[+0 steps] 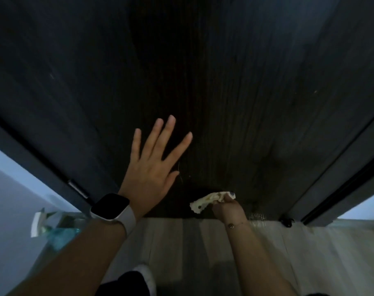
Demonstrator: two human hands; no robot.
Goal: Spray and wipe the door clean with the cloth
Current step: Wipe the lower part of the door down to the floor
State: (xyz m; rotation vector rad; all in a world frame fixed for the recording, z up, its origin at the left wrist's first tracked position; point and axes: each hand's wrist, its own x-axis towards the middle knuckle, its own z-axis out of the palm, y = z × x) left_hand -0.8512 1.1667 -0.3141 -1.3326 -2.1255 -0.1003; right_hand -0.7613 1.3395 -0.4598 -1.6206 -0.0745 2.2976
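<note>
The right hand (226, 207) has its fingers curled tight around the cloth (211, 200). That is the grip. The cloth is bunched up in the fist, and a pale flap sticks out to the left. It is pressed low on the door (224, 92), close to the bottom edge, just above the floor (203, 242).

The left hand (154, 165) holds nothing. Its fingers are straight and spread, and the palm looks flat on the door, a bit higher up and to the left of the cloth. There is a watch (110, 207) on that wrist.

The cloth looks soft, thin and very light. It folds and squashes easily, so I think it is best held in a ball in the fist, like now, with a flat bit left free to rub with. It will not break. If it is wet it may slip a little.

The door is big, dark, hard and stiff. Streaks run down it, maybe from spray. It may swing when pushed, so a flat hand on it could keep it steady.

A hinge (78, 189) shows at the left edge. Something blurry and blue-green (58, 236) sits on the floor at the left; I cannot tell what it is.
</note>
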